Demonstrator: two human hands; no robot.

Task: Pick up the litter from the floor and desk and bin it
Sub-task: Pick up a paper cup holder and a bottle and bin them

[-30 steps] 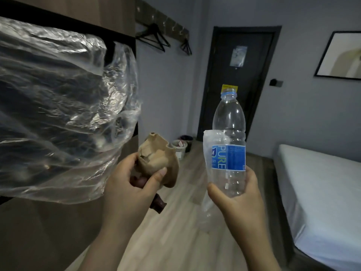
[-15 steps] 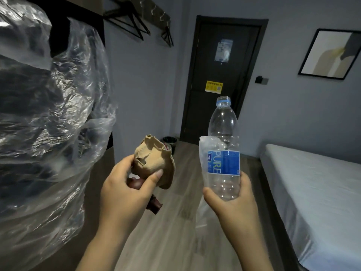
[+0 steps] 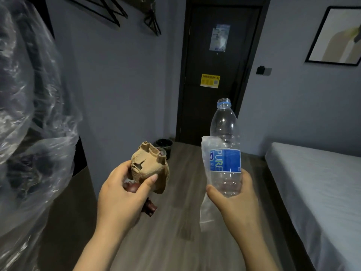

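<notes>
Closer to the door [image 3: 216, 75] than a half-second earlier, a person carries litter. Below and left of the door, the left hand [image 3: 121, 196] curls round crumpled brown card [image 3: 149, 166] and a dark wrapper [image 3: 150, 208]; a black bin [image 3: 164, 145] stands by the door's left foot; below the door, the right hand [image 3: 234, 200] grips an uncapped bottle [image 3: 224, 133] and clear bag [image 3: 205, 208].

Left hand [image 3: 121, 194] and left forearm [image 3: 97, 247] occupy the 7 o'clock sector; right hand [image 3: 236, 200] and right forearm [image 3: 254, 249] occupy the 5 o'clock sector. Both forearms are bare to the frame edge. Left thumbnail [image 3: 153, 178] rounded, plain finish. Fingers slender.
</notes>
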